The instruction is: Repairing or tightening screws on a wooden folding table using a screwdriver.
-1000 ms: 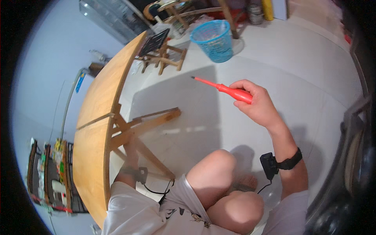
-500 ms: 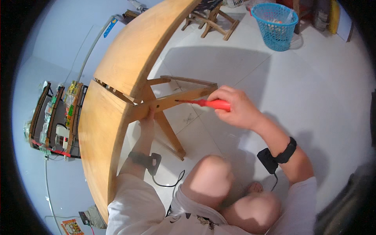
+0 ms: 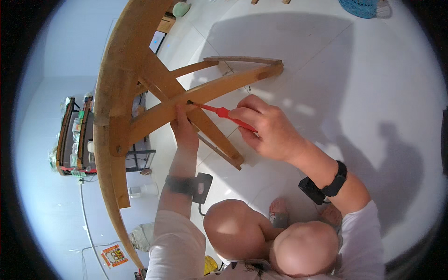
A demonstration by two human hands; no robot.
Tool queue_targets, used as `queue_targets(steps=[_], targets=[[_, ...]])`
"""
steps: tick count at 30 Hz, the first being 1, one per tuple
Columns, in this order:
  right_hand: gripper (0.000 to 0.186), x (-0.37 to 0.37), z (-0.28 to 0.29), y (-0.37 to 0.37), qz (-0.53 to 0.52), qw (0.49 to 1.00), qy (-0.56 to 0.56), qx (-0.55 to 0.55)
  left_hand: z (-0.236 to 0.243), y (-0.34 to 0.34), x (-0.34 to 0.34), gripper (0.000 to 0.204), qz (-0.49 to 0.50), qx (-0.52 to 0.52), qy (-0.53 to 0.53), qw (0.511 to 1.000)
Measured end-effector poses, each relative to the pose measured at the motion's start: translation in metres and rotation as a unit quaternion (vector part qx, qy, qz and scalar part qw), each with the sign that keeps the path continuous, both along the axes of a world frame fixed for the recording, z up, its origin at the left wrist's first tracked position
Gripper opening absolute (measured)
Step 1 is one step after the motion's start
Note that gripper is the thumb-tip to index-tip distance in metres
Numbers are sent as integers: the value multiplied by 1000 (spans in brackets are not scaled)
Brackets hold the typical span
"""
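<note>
A wooden folding table is tipped on its side, its underside and crossed legs facing me. My right hand is closed round the handle of a red screwdriver, which points left. The screwdriver's tip meets the dark bolt where the two legs cross. My left hand grips the upper table leg from below, just beside that crossing. One finger lies against the wood, while the rest are hidden behind it.
The other crossed leg slants down toward my knees. A blue plastic basket stands on the floor at the far right. Shelves with packages are along the left wall. Black devices are strapped to both my forearms.
The table has turned, so its underside now shows. The screwdriver's tip has shifted left along the leg to the bolt at the crossing. My left hand stays by the crossing.
</note>
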State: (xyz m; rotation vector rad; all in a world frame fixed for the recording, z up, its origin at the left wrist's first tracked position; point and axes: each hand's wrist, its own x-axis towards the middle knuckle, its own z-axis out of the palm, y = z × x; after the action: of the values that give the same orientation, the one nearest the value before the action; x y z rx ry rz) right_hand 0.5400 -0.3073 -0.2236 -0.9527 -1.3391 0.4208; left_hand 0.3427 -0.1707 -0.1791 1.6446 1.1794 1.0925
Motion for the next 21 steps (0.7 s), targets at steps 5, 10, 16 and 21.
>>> queue_targets(steps=[5,10,16,21], targets=[[25,-6,-8,4,-32,999,-9,31,-1,-3,9,51,42,22,-22,999],[27,-10,-13,5,-17,999,-3,31,-2,-3,8,55,16,30,-21,999],[32,-18,-14,8,-37,999,-4,36,-6,2,4,44,32,29,-58,997],[29,-18,-5,6,-41,999,-9,21,-5,4,1,48,30,31,-48,998]])
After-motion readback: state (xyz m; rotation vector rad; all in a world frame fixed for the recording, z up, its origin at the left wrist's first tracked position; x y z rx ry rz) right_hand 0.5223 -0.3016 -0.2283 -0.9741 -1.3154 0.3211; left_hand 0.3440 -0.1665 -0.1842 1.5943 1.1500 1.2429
